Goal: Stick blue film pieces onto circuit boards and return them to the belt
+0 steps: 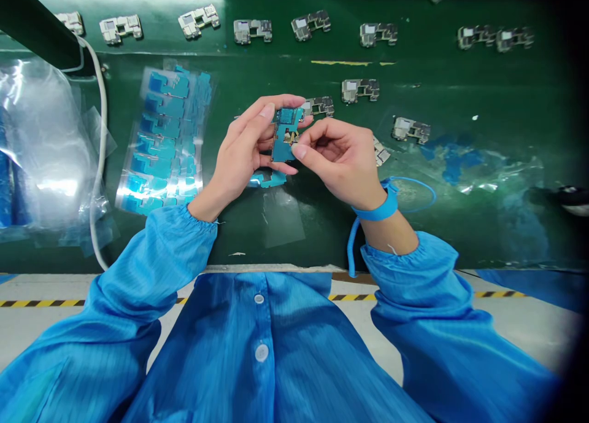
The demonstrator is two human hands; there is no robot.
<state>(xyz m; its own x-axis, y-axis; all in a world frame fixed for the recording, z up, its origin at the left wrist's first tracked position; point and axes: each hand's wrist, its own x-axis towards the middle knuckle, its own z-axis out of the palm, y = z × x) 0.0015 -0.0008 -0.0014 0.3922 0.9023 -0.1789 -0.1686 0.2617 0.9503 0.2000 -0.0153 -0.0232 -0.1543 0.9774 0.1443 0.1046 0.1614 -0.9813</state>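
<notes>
My left hand (246,150) grips a small blue circuit board (284,142) upright between thumb and fingers, above the green mat (294,226). My right hand (334,159) is closed in a pinch at the board's right edge, touching a small metal part on it. A blue wrist strap (377,208) with a coiled cord circles my right wrist. Another blue piece (269,178) lies on the mat just under my left hand.
A clear plastic sheet of blue boards (165,140) lies left of my hands. Several metal-shielded boards (360,89) are spread along the belt (294,42) beyond. Crumpled plastic bags (41,147) and a white cable (102,134) sit at the left; more film (483,171) at the right.
</notes>
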